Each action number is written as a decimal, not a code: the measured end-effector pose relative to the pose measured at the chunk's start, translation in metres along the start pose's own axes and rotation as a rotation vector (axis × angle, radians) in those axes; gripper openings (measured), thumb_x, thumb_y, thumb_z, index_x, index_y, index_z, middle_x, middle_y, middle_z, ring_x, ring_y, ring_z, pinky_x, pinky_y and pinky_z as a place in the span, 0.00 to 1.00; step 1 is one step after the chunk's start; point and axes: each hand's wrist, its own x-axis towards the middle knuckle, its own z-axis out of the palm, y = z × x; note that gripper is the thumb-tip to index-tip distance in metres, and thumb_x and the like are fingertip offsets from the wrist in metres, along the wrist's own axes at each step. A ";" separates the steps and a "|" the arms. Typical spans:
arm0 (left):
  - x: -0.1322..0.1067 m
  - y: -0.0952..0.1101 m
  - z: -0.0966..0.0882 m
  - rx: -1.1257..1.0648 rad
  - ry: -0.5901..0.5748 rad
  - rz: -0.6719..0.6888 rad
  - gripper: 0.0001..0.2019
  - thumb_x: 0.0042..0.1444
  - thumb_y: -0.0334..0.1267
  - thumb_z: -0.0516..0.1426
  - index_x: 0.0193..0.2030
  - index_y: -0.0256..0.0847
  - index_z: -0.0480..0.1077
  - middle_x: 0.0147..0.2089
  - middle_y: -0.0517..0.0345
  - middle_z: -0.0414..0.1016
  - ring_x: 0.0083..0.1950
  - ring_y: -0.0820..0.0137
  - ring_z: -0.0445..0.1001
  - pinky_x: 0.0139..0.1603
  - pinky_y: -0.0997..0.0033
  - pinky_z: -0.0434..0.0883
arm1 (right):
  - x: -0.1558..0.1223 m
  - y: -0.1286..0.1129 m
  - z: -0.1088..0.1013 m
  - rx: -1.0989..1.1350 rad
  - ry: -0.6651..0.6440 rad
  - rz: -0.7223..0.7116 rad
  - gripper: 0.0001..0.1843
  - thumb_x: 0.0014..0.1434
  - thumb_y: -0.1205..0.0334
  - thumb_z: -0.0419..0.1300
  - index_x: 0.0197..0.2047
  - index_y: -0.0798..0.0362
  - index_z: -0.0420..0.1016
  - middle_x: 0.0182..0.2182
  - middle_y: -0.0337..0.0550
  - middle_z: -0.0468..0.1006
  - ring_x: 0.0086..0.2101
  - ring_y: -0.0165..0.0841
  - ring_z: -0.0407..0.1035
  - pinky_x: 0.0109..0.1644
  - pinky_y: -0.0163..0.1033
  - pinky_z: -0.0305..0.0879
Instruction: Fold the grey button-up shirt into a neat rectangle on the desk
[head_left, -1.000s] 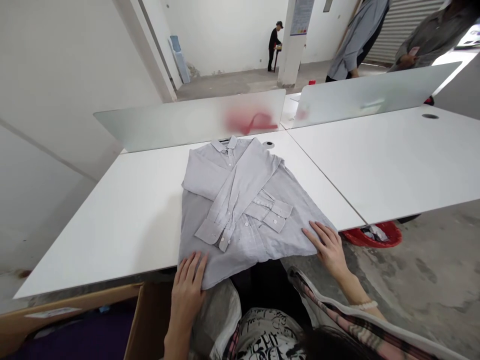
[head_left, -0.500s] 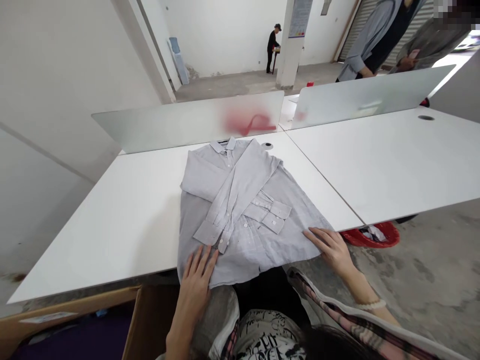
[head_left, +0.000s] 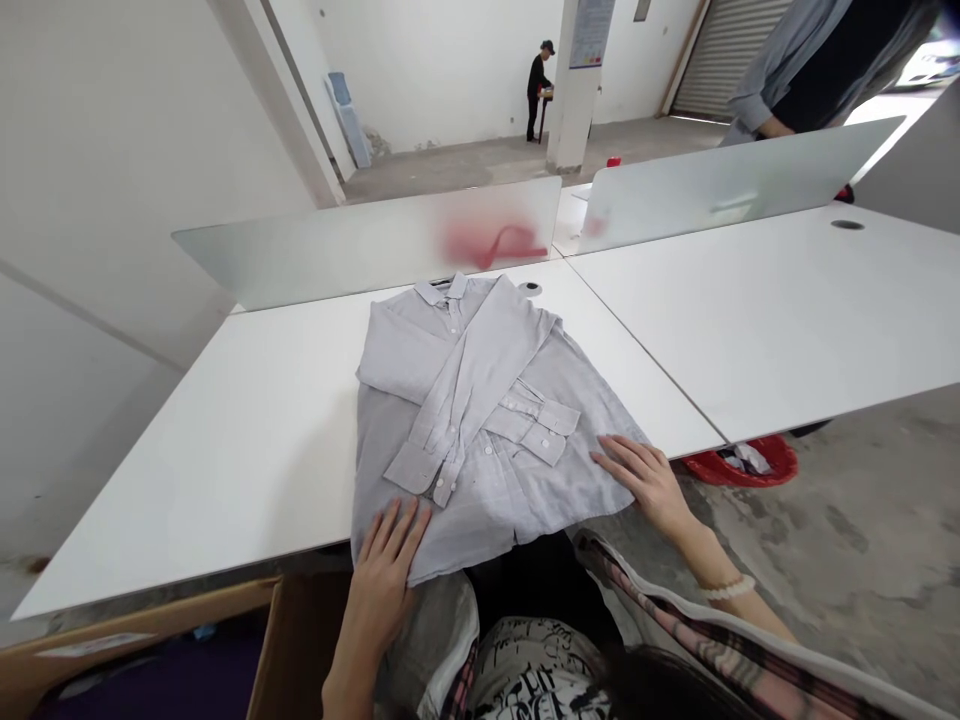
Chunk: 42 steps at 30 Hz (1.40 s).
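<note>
A light grey button-up shirt [head_left: 480, 420] lies front up on the white table [head_left: 300, 400], its collar toward the far divider. Both sleeves are folded across its chest and cross each other, cuffs pointing toward me. The hem hangs a little past the table's near edge. My left hand [head_left: 388, 555] rests flat on the lower left corner of the hem, fingers spread. On the lower right side, my right hand [head_left: 646, 484] lies with outstretched fingers on the cloth. Neither hand grips the fabric.
Frosted dividers [head_left: 360, 245] run along the table's far edge, with a blurred red object behind one. An open cardboard box [head_left: 270, 640] stands below at left. A red bin [head_left: 772, 465] sits under the table at right. Two people stand beyond the dividers.
My right hand has shifted slightly left and inward over the shirt. The view has tilted a little, and one person at the far right has gone out of sight. The shirt lies the same.
</note>
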 end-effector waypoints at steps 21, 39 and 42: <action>-0.040 -0.028 0.001 -0.058 0.135 -0.071 0.34 0.55 0.21 0.42 0.69 0.48 0.48 0.63 0.55 0.65 0.65 0.67 0.60 0.65 0.58 0.61 | -0.037 0.029 0.000 0.015 -0.040 0.040 0.30 0.63 0.73 0.42 0.67 0.47 0.52 0.61 0.43 0.62 0.63 0.34 0.52 0.65 0.49 0.52; -0.064 -0.008 -0.041 -0.243 -0.175 -0.071 0.25 0.57 0.28 0.45 0.59 0.47 0.66 0.61 0.60 0.67 0.61 0.70 0.66 0.60 0.67 0.66 | -0.059 0.021 -0.065 0.249 -0.350 0.150 0.33 0.55 0.78 0.44 0.61 0.47 0.64 0.58 0.41 0.67 0.60 0.35 0.58 0.59 0.46 0.64; -0.065 -0.008 -0.059 -0.356 -0.242 -0.111 0.22 0.58 0.32 0.46 0.56 0.50 0.69 0.58 0.63 0.70 0.56 0.70 0.71 0.55 0.70 0.69 | -0.052 0.016 -0.091 0.327 -0.414 0.161 0.29 0.57 0.74 0.44 0.57 0.48 0.70 0.53 0.43 0.72 0.54 0.36 0.66 0.56 0.44 0.68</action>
